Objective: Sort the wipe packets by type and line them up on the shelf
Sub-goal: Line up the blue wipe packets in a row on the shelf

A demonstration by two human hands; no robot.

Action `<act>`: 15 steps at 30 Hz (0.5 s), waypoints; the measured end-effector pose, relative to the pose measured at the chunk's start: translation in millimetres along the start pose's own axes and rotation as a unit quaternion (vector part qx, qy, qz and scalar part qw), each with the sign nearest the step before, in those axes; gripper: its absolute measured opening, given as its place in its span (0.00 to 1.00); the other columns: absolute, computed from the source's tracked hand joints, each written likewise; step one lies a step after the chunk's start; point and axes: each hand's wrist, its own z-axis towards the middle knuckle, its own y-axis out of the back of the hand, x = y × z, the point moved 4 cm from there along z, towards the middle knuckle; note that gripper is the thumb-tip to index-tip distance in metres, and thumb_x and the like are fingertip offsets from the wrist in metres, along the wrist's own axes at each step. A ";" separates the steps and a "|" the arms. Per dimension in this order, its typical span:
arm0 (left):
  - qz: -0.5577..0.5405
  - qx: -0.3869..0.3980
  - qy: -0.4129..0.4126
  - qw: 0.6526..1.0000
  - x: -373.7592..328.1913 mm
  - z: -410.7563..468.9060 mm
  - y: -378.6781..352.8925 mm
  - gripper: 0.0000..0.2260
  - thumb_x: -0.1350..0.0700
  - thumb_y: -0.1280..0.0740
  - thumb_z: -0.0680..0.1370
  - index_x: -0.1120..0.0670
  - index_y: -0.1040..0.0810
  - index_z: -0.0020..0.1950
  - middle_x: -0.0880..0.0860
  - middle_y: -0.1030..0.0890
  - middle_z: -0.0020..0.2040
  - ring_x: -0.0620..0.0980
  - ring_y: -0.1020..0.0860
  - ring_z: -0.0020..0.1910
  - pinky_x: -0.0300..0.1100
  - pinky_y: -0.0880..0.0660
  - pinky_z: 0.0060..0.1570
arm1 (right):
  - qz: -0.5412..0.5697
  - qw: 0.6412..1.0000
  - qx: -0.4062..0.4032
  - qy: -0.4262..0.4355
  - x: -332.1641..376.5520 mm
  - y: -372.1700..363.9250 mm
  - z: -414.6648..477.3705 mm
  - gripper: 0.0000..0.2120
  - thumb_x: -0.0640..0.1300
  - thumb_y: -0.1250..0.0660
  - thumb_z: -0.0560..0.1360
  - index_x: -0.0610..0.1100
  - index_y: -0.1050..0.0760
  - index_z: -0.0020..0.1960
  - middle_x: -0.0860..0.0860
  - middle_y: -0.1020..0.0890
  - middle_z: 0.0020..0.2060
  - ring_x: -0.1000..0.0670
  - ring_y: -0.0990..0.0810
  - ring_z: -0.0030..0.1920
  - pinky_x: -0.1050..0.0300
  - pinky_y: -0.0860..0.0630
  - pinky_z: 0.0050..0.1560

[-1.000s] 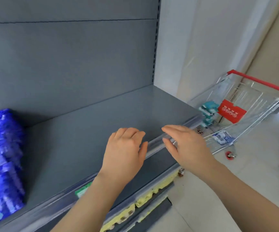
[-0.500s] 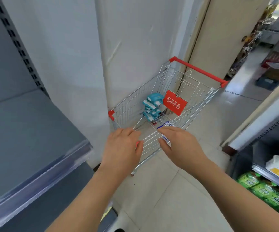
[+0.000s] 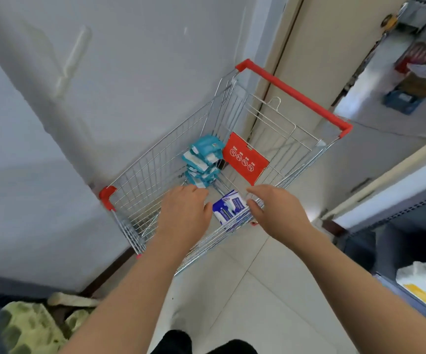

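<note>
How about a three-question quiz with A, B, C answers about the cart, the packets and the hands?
1. Where is the stack of teal packets?
A) on the floor
B) inside the cart, next to the red sign
C) on a shelf

2. What colour is the cart's handle?
A) green
B) yellow
C) red

3. What are the left hand and right hand doing?
A) reaching over the cart's near end, gripping nothing
B) both gripping the handle
C) each lifting a teal packet

Answers:
1 B: the stack stands within the wire walls.
2 C: the bar is plainly red.
3 A: the hands flank the blue-and-white packet, fingers round nothing.
</note>
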 end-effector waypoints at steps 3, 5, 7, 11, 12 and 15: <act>-0.002 0.031 0.008 0.999 -1.0 49.4 -24.2 0.17 0.47 0.42 0.81 0.49 0.27 0.68 0.48 0.22 0.61 0.47 0.26 0.58 0.40 0.30 0.55 | 0.005 0.999 0.040 -0.017 -34.5 -14.8 56.0 0.13 0.48 0.42 0.80 0.46 0.24 0.61 0.49 0.20 0.58 0.46 0.23 0.57 0.50 0.24 0.55; -0.002 0.052 0.020 0.998 1.3 79.6 -46.1 0.16 0.47 0.42 0.81 0.49 0.27 0.68 0.49 0.22 0.60 0.47 0.25 0.57 0.42 0.29 0.56 | 0.007 0.998 0.068 -0.019 -55.8 -26.9 94.0 0.13 0.46 0.41 0.80 0.45 0.24 0.60 0.48 0.20 0.58 0.45 0.22 0.57 0.48 0.23 0.55; -0.009 0.080 0.038 0.996 3.5 107.3 -71.3 0.16 0.47 0.42 0.81 0.49 0.26 0.66 0.49 0.22 0.59 0.48 0.25 0.56 0.44 0.27 0.56 | -0.002 0.996 0.090 -0.007 -76.2 -41.0 133.4 0.12 0.44 0.41 0.79 0.44 0.24 0.60 0.47 0.20 0.58 0.44 0.22 0.57 0.46 0.24 0.56; -0.025 0.136 0.098 0.986 11.5 157.9 -130.1 0.15 0.47 0.41 0.80 0.49 0.23 0.64 0.49 0.21 0.59 0.50 0.24 0.57 0.48 0.27 0.58 | -0.009 0.987 0.152 0.047 -112.9 -81.8 215.1 0.17 0.41 0.39 0.78 0.47 0.26 0.67 0.47 0.22 0.62 0.45 0.23 0.60 0.49 0.26 0.60; -0.026 0.146 0.119 0.982 14.1 168.5 -145.4 0.15 0.46 0.42 0.80 0.49 0.23 0.63 0.49 0.21 0.59 0.51 0.24 0.56 0.49 0.27 0.58 | -0.008 0.982 0.176 0.066 -121.4 -95.8 235.8 0.18 0.41 0.38 0.78 0.47 0.26 0.67 0.47 0.22 0.63 0.45 0.23 0.60 0.50 0.27 0.61; -0.057 0.173 0.175 0.968 21.7 195.9 -193.0 0.15 0.48 0.42 0.81 0.48 0.25 0.66 0.49 0.23 0.62 0.51 0.26 0.60 0.47 0.29 0.62 | -0.010 0.962 0.246 0.118 -145.8 -143.1 290.8 0.19 0.39 0.37 0.77 0.46 0.27 0.67 0.47 0.22 0.63 0.46 0.25 0.62 0.52 0.30 0.64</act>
